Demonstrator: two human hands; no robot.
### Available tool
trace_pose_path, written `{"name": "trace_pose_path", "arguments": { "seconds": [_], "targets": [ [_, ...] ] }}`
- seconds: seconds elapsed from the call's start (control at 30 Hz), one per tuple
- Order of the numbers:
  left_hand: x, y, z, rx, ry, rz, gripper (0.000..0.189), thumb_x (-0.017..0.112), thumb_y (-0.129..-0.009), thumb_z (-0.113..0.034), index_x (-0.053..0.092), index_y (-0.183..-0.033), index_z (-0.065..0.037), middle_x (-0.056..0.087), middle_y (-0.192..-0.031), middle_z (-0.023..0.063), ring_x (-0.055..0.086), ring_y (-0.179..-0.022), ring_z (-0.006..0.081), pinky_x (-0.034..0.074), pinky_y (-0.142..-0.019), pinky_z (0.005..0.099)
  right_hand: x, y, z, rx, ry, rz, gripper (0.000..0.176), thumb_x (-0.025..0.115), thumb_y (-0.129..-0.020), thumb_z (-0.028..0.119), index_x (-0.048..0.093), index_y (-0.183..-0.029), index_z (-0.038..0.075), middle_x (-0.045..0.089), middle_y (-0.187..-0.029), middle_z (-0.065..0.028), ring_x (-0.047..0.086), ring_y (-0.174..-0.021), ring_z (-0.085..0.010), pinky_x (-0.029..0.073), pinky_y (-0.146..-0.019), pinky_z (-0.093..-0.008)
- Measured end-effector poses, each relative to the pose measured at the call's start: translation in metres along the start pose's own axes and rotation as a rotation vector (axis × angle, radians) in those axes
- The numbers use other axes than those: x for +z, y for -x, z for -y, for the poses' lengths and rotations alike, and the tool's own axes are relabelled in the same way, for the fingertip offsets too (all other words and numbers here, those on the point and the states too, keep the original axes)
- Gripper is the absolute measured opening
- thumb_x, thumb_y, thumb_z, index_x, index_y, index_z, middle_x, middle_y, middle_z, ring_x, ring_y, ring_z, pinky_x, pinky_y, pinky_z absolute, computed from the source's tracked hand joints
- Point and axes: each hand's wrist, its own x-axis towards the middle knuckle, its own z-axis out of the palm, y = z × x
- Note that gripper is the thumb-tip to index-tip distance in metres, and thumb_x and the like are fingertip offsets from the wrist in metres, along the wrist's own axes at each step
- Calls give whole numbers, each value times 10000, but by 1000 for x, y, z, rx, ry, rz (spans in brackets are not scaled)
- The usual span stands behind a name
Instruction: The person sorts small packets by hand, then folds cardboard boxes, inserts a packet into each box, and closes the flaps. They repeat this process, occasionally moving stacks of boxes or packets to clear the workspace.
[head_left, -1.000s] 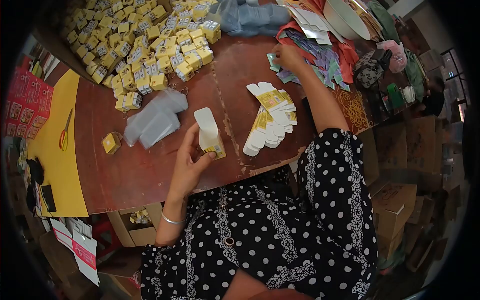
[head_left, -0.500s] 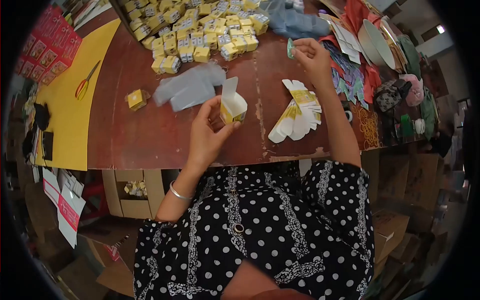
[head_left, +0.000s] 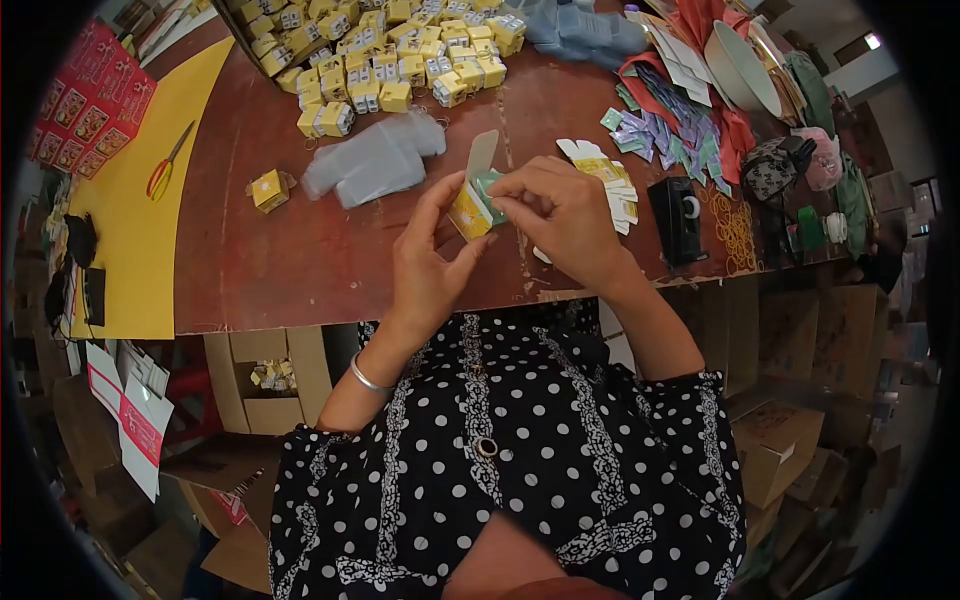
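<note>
My left hand (head_left: 428, 255) grips a small yellow-and-white carton (head_left: 468, 212), its lid flap standing up. Between the fingertips of my right hand (head_left: 570, 215) is a small green packet (head_left: 488, 190), held at the carton's mouth; how far it sits inside is hard to see. Partly behind my right hand lies a fan of flat yellow-and-white cartons (head_left: 622, 190). Clear plastic bags (head_left: 385, 165) lie beyond my left hand. Farther left rests a single yellow box (head_left: 270, 190) in clear wrapping.
A large heap of yellow boxes (head_left: 400, 60) covers the back. On the right are green and purple packets (head_left: 660, 130), a black tape dispenser (head_left: 677, 225), rubber bands (head_left: 735, 235) and a pale bowl (head_left: 742, 70). Scissors (head_left: 170, 165) lie on yellow board at left.
My right hand has come from the back right down to the carton, bringing the green packet. My left hand still holds the carton, now tilted slightly. The tape dispenser has come into full view.
</note>
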Motion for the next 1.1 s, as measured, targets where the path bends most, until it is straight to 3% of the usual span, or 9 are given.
{"name": "trace_pose_path", "arguments": {
  "seconds": [0.2,0.27,0.33,0.37,0.5,0.53,0.6,0.77,1.1],
  "targets": [
    [1,-1,-2,-39,119,78,701,702,-853,128,387,-1465,-2,550,-1392,157,579,-1262,228,540,-1030,344,-14,2,-10,-27,-21,99,150,742,-868,67,767,-1014,49,628,-903,-61,621,-786,-147,492,-664,-291],
    [0,-2,-7,-47,378,78,646,700,-849,134,440,-1422,-16,552,-1388,167,579,-1276,245,562,-1014,346,-26,4,-11,-2,-44,146,191,726,-895,119,769,-1073,66,628,-942,-73,639,-807,-176,513,-703,-313],
    [-2,-2,-6,-34,428,101,619,690,-860,135,445,-1409,-13,546,-1388,162,579,-1274,248,564,-1012,346,-38,10,-13,-45,-406,-40,307,679,-952,161,714,-1225,24,599,-1052,-91,630,-842,-140,522,-742,-295],
    [-3,-1,-5,-15,479,126,592,681,-872,135,449,-1397,-9,539,-1389,158,579,-1271,252,567,-1011,346,-39,17,-25,-94,-437,25,421,655,-979,208,627,-1336,-14,578,-1226,-125,645,-980,-178,534,-865,-322],
    [0,3,-1,-38,506,169,573,681,-884,120,459,-1399,1,528,-1384,138,571,-1276,245,567,-1013,349,-7,40,-27,-72,-399,89,720,695,-934,432,497,-1464,-13,572,-1389,-174,588,-1214,-252,443,-1023,-334],
    [1,4,-2,-42,513,198,536,682,-886,115,491,-1375,11,514,-1391,129,576,-1266,240,569,-1013,353,-4,44,-25,-62,-399,84,720,695,-934,432,497,-1464,-13,572,-1389,-174,588,-1214,-252,443,-1023,-334],
    [2,5,-4,-50,517,231,499,683,-887,110,524,-1351,21,500,-1397,120,580,-1257,235,570,-1012,357,1,47,-20,-35,-413,91,581,768,-888,218,583,-1398,10,562,-1405,-160,602,-1206,-269,492,-1007,-378],
    [-4,6,-5,-49,446,311,310,704,-879,91,663,-1178,23,454,-1433,105,608,-1190,192,578,-1000,350,2,51,-27,-76,-413,36,489,770,-877,185,653,-1313,-2,603,-1345,-167,620,-1181,-270,499,-985,-371],
    [-10,5,-10,-125,507,377,224,707,-881,92,676,-1090,18,461,-1412,98,630,-1139,180,595,-955,323,1,46,-25,-241,-278,27,389,706,-899,177,698,-1233,-23,616,-1341,-219,600,-1235,-372,468,-1043,-418]
  ]
}}
